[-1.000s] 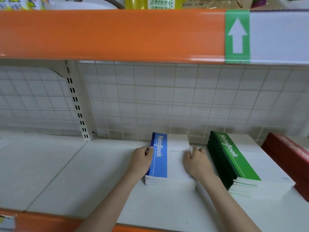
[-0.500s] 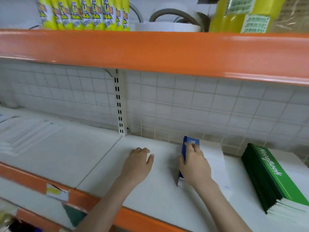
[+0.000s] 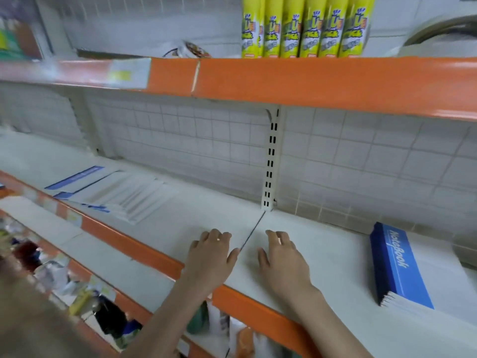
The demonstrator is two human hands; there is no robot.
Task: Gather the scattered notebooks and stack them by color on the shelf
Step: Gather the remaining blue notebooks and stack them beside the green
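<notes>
Both hands have let go of the stack of blue-spined notebooks (image 3: 402, 264) and slid left along the white metal shelf board (image 3: 335, 257).

Left hand (image 3: 210, 259) and right hand (image 3: 282, 262) now lie palm-down on the board with fingers spread and relaxed, holding nothing — one on either side of the seam below the white slotted upright (image 3: 271, 161). That blue-spined stack sits well to the right of the right hand, spine toward it, apart from both hands. Farther left on the same board lies a loose, blurred spread of white notebooks with blue spines (image 3: 108, 195), fanned out and unstacked. On the orange-edged shelf above (image 3: 309, 81) stand yellow cans (image 3: 304, 27) in a row — their labels too blurred to read.
</notes>
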